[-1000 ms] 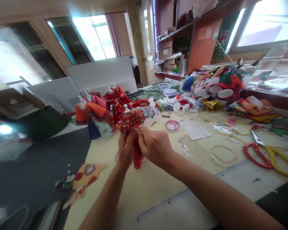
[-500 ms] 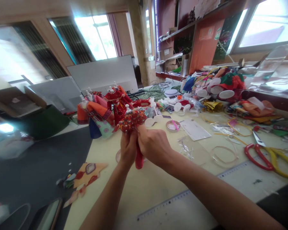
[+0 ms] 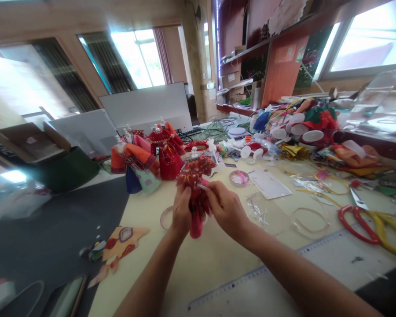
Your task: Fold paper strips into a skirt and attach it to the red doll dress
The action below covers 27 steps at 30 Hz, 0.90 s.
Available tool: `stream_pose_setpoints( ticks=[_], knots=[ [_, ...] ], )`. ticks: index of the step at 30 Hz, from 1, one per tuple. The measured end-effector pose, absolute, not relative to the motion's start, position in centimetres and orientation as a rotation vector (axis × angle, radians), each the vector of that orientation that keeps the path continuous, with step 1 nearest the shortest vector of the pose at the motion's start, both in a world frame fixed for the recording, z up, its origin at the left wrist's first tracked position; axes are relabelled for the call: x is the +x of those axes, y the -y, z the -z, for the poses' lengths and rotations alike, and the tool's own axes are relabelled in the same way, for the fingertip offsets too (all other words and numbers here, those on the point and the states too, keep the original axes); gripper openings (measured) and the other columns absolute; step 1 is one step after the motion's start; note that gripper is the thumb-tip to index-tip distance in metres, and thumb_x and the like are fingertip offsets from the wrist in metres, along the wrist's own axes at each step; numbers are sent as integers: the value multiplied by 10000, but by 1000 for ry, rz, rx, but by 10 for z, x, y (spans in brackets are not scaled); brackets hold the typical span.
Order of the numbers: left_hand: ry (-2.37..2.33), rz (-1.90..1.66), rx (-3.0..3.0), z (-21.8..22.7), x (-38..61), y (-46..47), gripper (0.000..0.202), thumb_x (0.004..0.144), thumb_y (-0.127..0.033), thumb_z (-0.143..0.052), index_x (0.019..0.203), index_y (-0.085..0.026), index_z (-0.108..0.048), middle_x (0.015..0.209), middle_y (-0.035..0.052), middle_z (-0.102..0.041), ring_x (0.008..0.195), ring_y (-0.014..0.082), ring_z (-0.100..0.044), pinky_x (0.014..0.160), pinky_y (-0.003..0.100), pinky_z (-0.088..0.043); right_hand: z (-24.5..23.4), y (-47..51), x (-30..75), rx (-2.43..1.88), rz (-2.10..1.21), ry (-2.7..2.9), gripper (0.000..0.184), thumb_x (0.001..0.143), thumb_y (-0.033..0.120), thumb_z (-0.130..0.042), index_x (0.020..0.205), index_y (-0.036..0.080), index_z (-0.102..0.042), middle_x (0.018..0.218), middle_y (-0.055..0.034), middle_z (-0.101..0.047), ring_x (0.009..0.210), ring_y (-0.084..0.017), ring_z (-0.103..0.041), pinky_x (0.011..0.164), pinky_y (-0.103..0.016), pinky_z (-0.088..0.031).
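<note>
In front of me I hold a small red doll dress (image 3: 195, 169) with an orange and dark pattern, a white knob standing out at its top and a red lower end hanging down. My left hand (image 3: 182, 211) is closed around its left side. With thumb and fingers together, my right hand (image 3: 229, 204) pinches at its right side, where a small pale bit shows at the fingertips; I cannot make out what that is. Just behind the held piece stand other doll dresses with white knobs: a red one with beads (image 3: 168, 158) and an orange and blue one (image 3: 133, 163).
To the right lie scissors (image 3: 359, 224) with red and yellow handles. A long clear ruler (image 3: 234, 285) crosses the near table. Beyond are a round dish (image 3: 239, 177), a white card (image 3: 270, 184) and heaped fabric (image 3: 320, 114). A patterned cloth scrap (image 3: 123, 240) and phone (image 3: 64, 297) lie left.
The doll dress has turned and shifted slightly right in my hands. My right hand has moved from its upper part to its right side, fingers now pinching. The view has tipped slightly.
</note>
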<state>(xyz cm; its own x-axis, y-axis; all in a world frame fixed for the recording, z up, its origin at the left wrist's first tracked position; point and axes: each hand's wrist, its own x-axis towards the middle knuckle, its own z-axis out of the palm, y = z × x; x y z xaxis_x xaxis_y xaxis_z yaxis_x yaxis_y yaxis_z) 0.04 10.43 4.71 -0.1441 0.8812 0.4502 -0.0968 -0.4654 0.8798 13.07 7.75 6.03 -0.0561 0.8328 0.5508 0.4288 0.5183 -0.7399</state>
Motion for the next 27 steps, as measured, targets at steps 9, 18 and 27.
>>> stream_pose_setpoints(
  ticks=[9, 18, 27],
  knots=[
    [-847, -1587, 1326, -55, 3, -104, 455, 771, -289, -667, 1198, -235, -519, 1136, 65, -621, 974, 202, -614, 831, 314, -484, -40, -92, 132, -803, -874, 1297, 172, 893, 348, -503, 926, 180, -524, 780, -18, -621, 663, -132, -590, 629, -266, -500],
    [-1139, -1614, 1702, -65, 1, -97, 335, 681, -253, -735, 973, -174, -590, 920, 45, -616, 844, 185, -567, 786, 297, -439, -41, -92, 131, -819, -957, 1223, 228, 863, 407, -528, 862, 180, -550, 751, -34, -645, 679, -157, -606, 605, -276, -512],
    [-821, -1259, 1735, -77, -26, -98, 369, 723, -211, -684, 1078, -207, -582, 1031, 68, -647, 973, 241, -587, 852, 341, -452, -37, -95, 133, -785, -1004, 1198, 210, 841, 375, -560, 914, 178, -561, 818, -53, -672, 795, -192, -642, 672, -307, -533]
  ],
)
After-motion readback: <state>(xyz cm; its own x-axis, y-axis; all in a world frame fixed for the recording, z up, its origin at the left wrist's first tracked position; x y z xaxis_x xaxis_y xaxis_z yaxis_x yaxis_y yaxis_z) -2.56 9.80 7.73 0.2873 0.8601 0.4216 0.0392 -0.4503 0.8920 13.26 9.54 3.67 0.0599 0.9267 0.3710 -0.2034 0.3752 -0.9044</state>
